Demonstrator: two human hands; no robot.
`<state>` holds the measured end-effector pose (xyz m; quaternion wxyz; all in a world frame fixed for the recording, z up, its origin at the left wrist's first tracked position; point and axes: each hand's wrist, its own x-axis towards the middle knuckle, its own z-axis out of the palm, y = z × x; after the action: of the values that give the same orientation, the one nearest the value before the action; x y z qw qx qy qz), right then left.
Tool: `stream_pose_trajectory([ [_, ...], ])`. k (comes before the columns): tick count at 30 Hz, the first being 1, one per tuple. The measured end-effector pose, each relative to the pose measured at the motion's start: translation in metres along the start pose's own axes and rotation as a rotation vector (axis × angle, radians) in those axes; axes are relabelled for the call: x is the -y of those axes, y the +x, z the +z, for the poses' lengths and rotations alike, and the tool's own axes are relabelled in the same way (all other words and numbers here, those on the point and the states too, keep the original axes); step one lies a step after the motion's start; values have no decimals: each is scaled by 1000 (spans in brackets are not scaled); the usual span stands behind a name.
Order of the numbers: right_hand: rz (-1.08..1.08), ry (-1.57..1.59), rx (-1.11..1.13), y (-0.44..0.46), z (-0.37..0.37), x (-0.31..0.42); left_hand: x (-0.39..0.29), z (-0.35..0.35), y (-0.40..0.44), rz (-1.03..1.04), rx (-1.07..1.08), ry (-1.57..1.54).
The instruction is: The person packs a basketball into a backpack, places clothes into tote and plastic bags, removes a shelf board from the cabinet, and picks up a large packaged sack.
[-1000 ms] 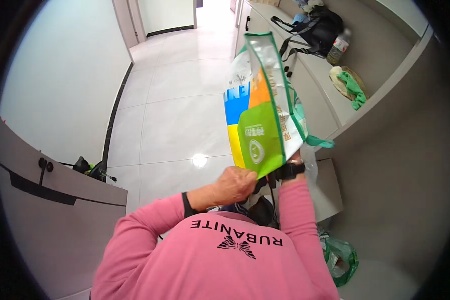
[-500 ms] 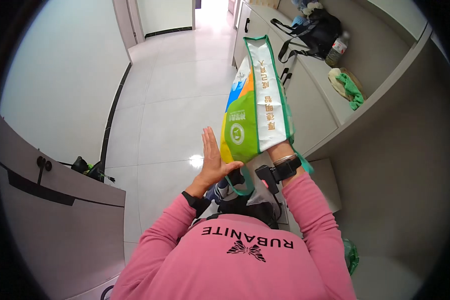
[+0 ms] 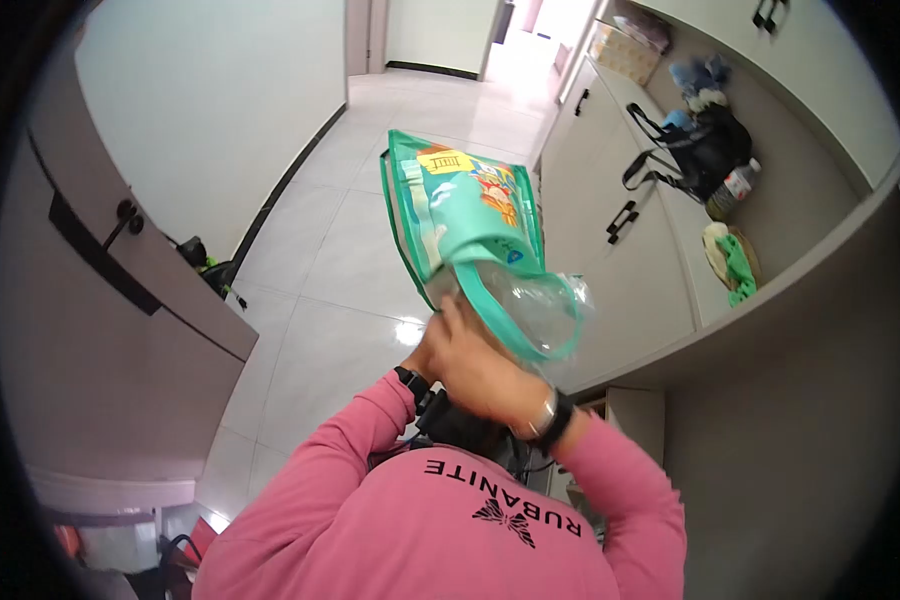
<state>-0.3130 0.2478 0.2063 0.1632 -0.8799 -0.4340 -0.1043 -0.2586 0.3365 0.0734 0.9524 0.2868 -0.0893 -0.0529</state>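
Note:
A green bag (image 3: 480,215) with a colourful printed picture and a yellow label is held up in front of me, tilted. Its green handle (image 3: 500,325) loops down at the near side, with clear crinkled plastic (image 3: 545,310) beside it. My right hand (image 3: 482,368) reaches across to the bag's lower left corner, its fingers closed on the edge there. Behind it, my left hand (image 3: 423,360) is close to the same corner; its fingers are mostly hidden, so its grip cannot be made out.
On the right, a cabinet shelf (image 3: 685,245) bears a black bag (image 3: 715,150), a bottle (image 3: 735,190) and green cloth (image 3: 738,268). A door (image 3: 130,330) stands at the left. Dark items (image 3: 215,275) lie by the wall, and a tiled floor (image 3: 315,240) stretches ahead.
The bag has turned, so its green printed face and handle show instead of the white side panel. My right hand has moved left to its lower corner; my left hand is no longer spread in view.

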Motion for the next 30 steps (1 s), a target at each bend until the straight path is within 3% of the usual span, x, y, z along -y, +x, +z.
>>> stream_pose_trajectory([
  [1, -143, 240, 55, -13, -13, 7, -5, -4, 1, 7, -4, -10],
  [3, -216, 644, 181, -27, -70, 35, -15, -19, 9, 23, -12, -32],
  [5, -168, 569, -116, -57, -105, 21, -20, -34, 13, 54, 10, -45],
  [7, 313, 561, -498, -119, -100, -13, -21, -51, 13, 72, 6, -77],
  [8, 498, 664, -638, -138, -91, -43, -16, -63, 18, -36, -209, -306],
  [9, 691, 760, -778, -154, -72, -68, -19, -68, 18, -84, -135, -292],
  [11, 847, 772, -593, -168, -20, -98, -25, -58, 14, -69, 5, -287],
  [13, 624, 705, -369, -179, 45, -116, -36, -7, -4, -35, 7, -202],
  [15, 606, 636, -195, -164, 87, -109, -16, -1, 11, -69, 36, -192],
  [17, 751, 940, 71, -146, 110, -97, -12, 7, 21, -68, 188, -148],
  [18, 746, 945, 80, -143, 138, -96, -15, 31, 24, -62, 179, -145],
  [20, 411, 658, -126, -141, 198, -100, -36, 101, 22, -199, -131, -532],
  [23, 411, 679, -300, -118, 198, -93, -48, 129, 18, -183, -189, -336],
  [24, 752, 1183, -250, -111, 155, -73, -51, 122, 22, -169, -191, -296],
  [26, 755, 1097, -334, -134, 157, -87, -64, 91, 33, -115, -96, -195],
  [27, 699, 827, -339, -141, 142, -91, -72, 75, 41, -65, -1, -102],
  [28, 913, 1247, -464, -159, 121, -90, -81, 58, 48, -35, -67, -53],
  [29, 952, 1545, -792, -170, 110, -102, -88, 39, 53, -10, -140, -8],
  [30, 801, 1179, -736, -185, 76, -106, -92, 10, 54, -48, -233, 170],
])
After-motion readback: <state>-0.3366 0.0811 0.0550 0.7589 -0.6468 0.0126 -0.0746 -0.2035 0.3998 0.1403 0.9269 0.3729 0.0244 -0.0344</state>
